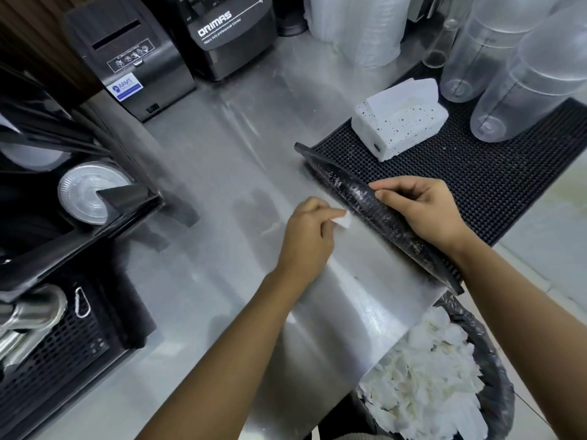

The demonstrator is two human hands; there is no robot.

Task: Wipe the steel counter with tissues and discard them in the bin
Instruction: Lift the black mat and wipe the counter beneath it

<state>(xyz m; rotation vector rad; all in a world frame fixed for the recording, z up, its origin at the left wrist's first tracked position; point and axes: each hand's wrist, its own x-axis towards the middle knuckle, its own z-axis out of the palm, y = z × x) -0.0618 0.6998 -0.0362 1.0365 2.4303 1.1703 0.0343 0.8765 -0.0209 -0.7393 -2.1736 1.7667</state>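
Pinched in the curled fingers of the left hand (306, 236), a small white tissue (344, 221) meets the steel counter (222, 147) toward its right side, just beside the raised edge of the black rubber mat (476, 179). The right hand (422, 211) grips that floppy edge and peels it up. Tissue like this is light, soft and likely to tear once damp, so it is best bunched and pressed flat under the fingertips. The bin (503, 376), heaped with used tissues, sits below the counter's near right corner.
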